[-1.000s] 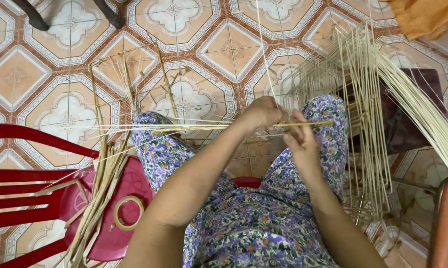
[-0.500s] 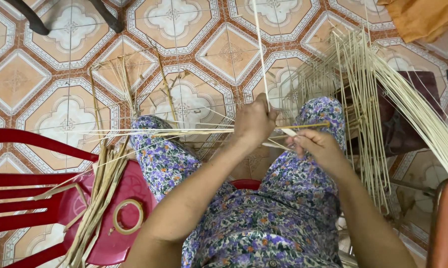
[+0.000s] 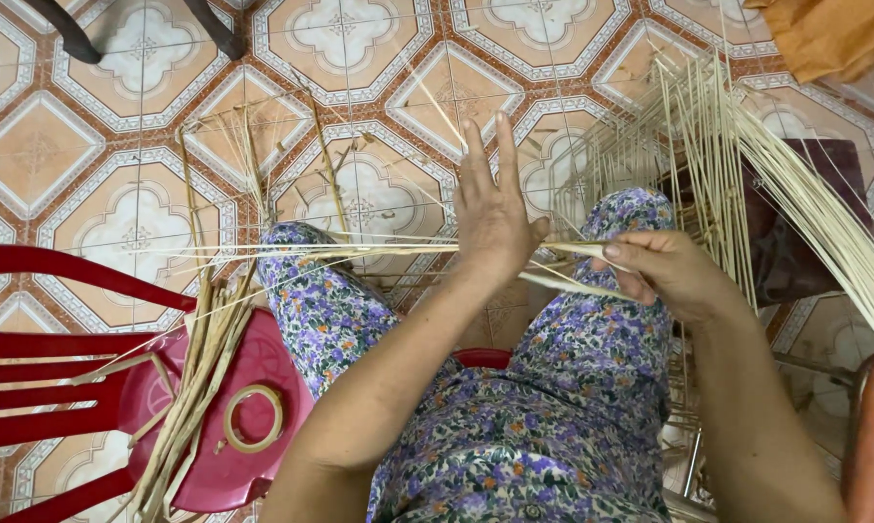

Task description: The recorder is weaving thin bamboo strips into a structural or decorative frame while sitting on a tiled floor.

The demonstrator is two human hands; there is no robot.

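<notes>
Bright, even daylight, soft shadows, mostly sharp, slight wide-angle bending at edges.

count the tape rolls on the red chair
1. The tape roll lies flat on the red chair seat, beside the loose bundle of strips. More could be hidden under those strips.

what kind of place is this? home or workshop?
Probably a home floor used for handcraft weaving. Patterned floor tiles, a red plastic chair holding split strips, and a bundle of thin reed-like strips; both hands, left hand and right hand, work them.
</notes>
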